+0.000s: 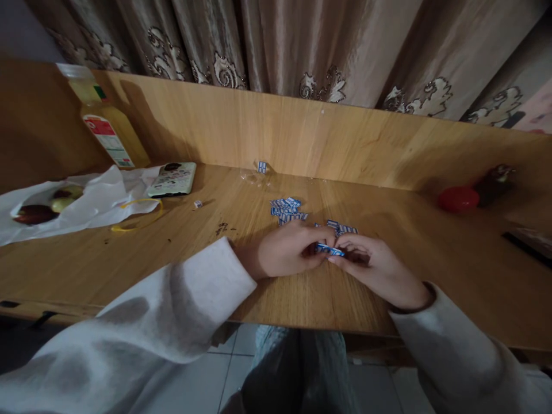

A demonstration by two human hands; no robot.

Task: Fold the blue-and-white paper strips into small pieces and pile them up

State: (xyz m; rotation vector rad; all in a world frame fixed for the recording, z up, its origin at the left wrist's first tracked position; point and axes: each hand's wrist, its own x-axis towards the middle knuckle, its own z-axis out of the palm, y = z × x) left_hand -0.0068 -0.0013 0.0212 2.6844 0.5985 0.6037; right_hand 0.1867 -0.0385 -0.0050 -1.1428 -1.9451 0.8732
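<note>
Holding a small blue and white packet (330, 249) between both hands, you work near the middle of the wooden bench (431, 276). Your left hand (287, 251) has its grip closed on the left end of the packet, and your right hand (379, 270) pinches the right end with its fingertips (340, 260). Both hands rest on the bench surface, close together, almost touching each other.

Just behind your hands lies a loose pile of the same blue and white packets (287, 210), and a few more packets (342, 228) lie just beside your right hand. One single packet (261, 167) stands apart, close to the back wall of the bench.

On the left side you see a phone (172, 179) lying flat, and near it a small white cube (198, 203). A yellow rubber band (135, 215) lies partly on a white plastic bag (86, 207), which holds some fruit (43, 208). Behind the bag a bottle of yellow juice (107, 126) leans against the back wall. On the far right there is a red round object (458, 199); I cannot tell what it is. Curtains (302, 46) hang behind the bench.
</note>
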